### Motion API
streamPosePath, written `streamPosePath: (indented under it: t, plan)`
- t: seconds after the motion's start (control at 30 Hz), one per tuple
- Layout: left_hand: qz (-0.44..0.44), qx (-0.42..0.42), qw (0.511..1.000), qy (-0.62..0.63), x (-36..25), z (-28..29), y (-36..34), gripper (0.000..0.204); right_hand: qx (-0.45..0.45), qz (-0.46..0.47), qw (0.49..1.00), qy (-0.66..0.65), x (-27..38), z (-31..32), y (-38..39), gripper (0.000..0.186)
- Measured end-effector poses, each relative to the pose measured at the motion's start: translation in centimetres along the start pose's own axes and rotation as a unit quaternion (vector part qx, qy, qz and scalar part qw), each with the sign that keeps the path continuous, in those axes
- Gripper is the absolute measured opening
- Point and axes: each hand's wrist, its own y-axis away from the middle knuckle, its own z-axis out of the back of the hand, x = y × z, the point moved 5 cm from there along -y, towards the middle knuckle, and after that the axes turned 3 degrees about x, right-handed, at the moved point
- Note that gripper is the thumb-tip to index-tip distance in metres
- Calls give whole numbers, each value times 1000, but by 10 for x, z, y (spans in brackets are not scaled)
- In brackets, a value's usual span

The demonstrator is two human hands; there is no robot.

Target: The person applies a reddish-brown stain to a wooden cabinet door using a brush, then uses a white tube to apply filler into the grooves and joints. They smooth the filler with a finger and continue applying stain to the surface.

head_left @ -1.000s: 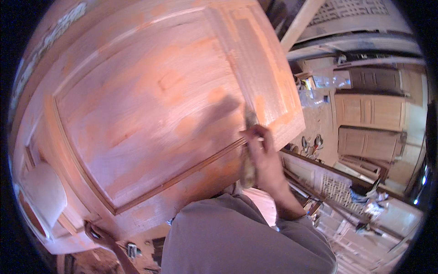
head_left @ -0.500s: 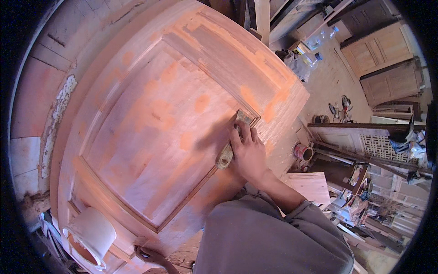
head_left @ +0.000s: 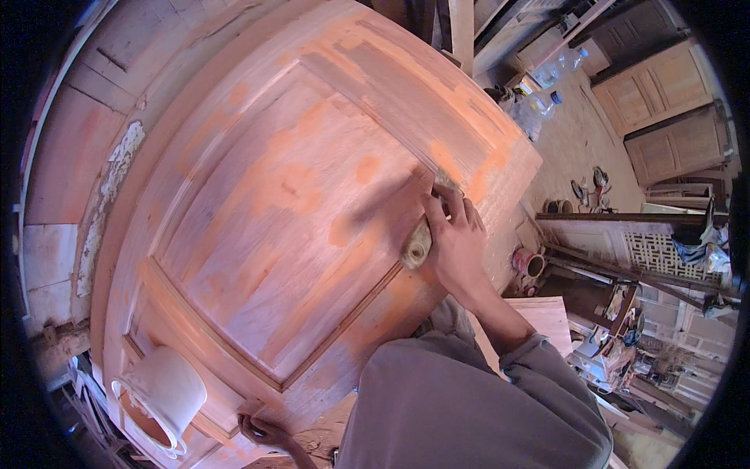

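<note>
The person's right hand (head_left: pixel 459 244) is gripping a worn hand tool (head_left: pixel 416 250), probably a flat brush, near three o'clock of the view. Its handle end is pointing toward seven and its working end, largely hidden by the fingers, toward one. The large wooden panel (head_left: pixel 312 234) is filling the middle and reaching from eight round to two o'clock, with orange patches (head_left: pixel 287 185) showing across it. The left hand (head_left: pixel 266 432) is touching the panel's edge at seven o'clock, fingers curled; whether it is gripping the wood, one cannot tell. A white bucket (head_left: pixel 178 383) with orange-brown inside is sitting tilted on the panel at eight.

The step in hand is apparently working the tool along the recessed field's border, near its right-hand corner. The next move seemingly calls for guiding the tip snugly along the moulding (head_left: pixel 341 328), with light, even pressure, while the left hand is resting clear of the stroke.
</note>
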Motion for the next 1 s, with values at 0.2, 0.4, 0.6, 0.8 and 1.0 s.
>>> streamPosePath:
  t: [0.2, 0.4, 0.6, 0.8, 1.0]
  plan:
    - [21, -7, 1000, 9, 5, -1, 2, 35, 65, 6, 998, 5, 4, -12, 11, 32]
    - [30, -4, 999, 34, 4, -2, 0, 32, 55, -14, 998, -21, 0, -15, 8, 36]
    - [26, 4, 1000, -9, -7, -1, 0, 31, 32, 12, 999, -14, -1, -12, 7, 36]
    - [36, 1, 999, 15, -11, 0, 1, 30, 33, 15, 999, -22, -3, -19, 4, 37]
    - [5, 6, 1000, -22, -24, 0, -2, 29, 21, 2, 999, -31, -8, 7, -7, 36]
